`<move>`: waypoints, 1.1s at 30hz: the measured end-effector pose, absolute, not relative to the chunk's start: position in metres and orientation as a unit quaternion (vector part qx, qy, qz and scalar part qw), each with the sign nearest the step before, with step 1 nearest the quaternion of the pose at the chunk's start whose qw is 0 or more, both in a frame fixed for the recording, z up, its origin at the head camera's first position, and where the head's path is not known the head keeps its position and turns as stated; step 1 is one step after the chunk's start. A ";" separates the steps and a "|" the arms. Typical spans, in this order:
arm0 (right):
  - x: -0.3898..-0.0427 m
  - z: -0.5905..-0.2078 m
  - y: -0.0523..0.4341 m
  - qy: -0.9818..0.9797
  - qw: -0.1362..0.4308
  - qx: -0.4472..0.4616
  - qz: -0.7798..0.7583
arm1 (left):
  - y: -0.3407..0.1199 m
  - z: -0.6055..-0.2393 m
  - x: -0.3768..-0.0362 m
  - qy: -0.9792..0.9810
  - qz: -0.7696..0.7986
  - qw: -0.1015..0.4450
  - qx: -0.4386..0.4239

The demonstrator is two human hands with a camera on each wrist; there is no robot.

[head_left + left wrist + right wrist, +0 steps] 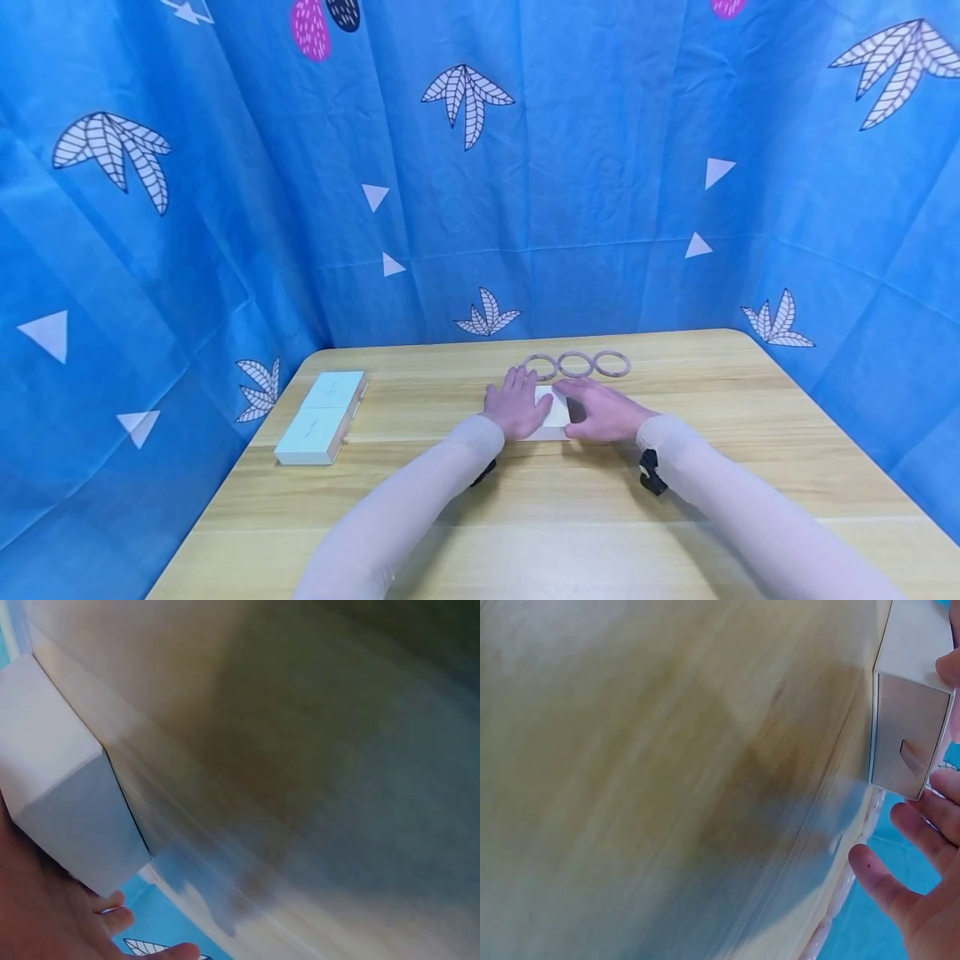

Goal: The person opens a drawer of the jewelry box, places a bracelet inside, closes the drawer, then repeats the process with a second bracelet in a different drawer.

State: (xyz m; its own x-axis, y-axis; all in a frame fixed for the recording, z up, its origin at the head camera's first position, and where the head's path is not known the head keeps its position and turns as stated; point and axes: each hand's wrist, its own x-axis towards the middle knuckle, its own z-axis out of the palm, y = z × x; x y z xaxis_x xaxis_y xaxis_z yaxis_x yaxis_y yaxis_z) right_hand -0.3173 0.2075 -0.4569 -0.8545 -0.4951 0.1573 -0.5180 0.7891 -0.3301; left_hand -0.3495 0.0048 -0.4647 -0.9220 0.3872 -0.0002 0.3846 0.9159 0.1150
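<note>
From the head view, my left hand point(516, 403) and my right hand point(604, 410) meet over a small white cardboard box point(553, 408) lying flat on the pale wooden table point(525, 517), near its middle. Both palms rest on the box with fingers spread and mostly straight, one hand on each side; neither is curled round it. Just beyond my fingertips lie three pinkish beaded bracelet rings point(576, 364) in a row, side by side and apart from the box. Far to my left sit two pale green flat boxes point(322, 417), end to end, both closed, so I cannot tell what is in them.

In the left wrist view, the white box point(56, 780) shows one corner and a grey-shadowed side, with my fingers point(112, 919) beside its lower edge; the table is blurred.

In the right wrist view, the box's point(907, 727) end shows a closed flap with a small tuck slot, my fingers point(922, 832) loose and straight just under it, a fingertip touching its top edge. Whether the box holds anything is hidden.

To handle it well, I judge I should steady one side flat while the other hand works the end flap, keeping clear of the rings.
</note>
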 end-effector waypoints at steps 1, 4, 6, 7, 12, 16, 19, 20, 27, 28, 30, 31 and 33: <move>-0.317 -0.457 0.207 -0.945 0.032 0.268 0.184 | 0.004 -0.466 -0.350 0.979 0.055 0.014 0.195; -0.317 -0.458 0.206 -0.944 0.034 0.270 0.185 | 0.003 -0.467 -0.350 0.980 0.059 0.018 0.189; -0.317 -0.459 0.206 -0.944 0.033 0.270 0.188 | 0.002 -0.468 -0.349 0.981 0.057 0.024 0.186; -0.316 -0.459 0.205 -0.943 0.032 0.270 0.191 | 0.002 -0.468 -0.349 0.981 0.057 0.024 0.185; -0.316 -0.460 0.206 -0.940 0.032 0.273 0.202 | 0.001 -0.469 -0.347 0.981 0.052 0.015 0.185; -0.317 -0.461 0.206 -0.939 0.031 0.273 0.206 | 0.001 -0.470 -0.348 0.982 0.050 0.007 0.184; -0.317 -0.460 0.206 -0.939 0.025 0.273 0.208 | 0.002 -0.472 -0.350 0.983 0.044 0.016 0.177; -0.316 -0.460 0.206 -0.939 0.024 0.273 0.208 | 0.002 -0.472 -0.351 0.983 0.041 0.021 0.175; -0.317 -0.459 0.206 -0.939 0.022 0.274 0.206 | 0.003 -0.470 -0.352 0.984 0.037 0.038 0.171; -0.317 -0.459 0.206 -0.939 0.022 0.277 0.205 | 0.003 -0.470 -0.352 0.984 0.035 0.039 0.170; -0.318 -0.459 0.206 -0.938 0.024 0.280 0.203 | 0.004 -0.470 -0.352 0.984 0.032 0.038 0.168; -0.318 -0.459 0.206 -0.938 0.024 0.281 0.204 | 0.004 -0.470 -0.352 0.985 0.032 0.036 0.168; -0.318 -0.458 0.207 -0.937 0.022 0.281 0.206 | 0.005 -0.471 -0.354 0.985 0.030 0.036 0.167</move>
State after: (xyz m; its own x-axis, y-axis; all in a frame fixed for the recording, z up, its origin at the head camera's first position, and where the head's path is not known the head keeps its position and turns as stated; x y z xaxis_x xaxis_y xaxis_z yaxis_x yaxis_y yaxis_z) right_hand -0.3175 0.2066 -0.4583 -0.8408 -0.5181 0.1565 -0.5361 0.7572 -0.3733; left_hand -0.3539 0.0047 -0.4707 -0.9413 0.3320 -0.0618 0.3276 0.9421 0.0711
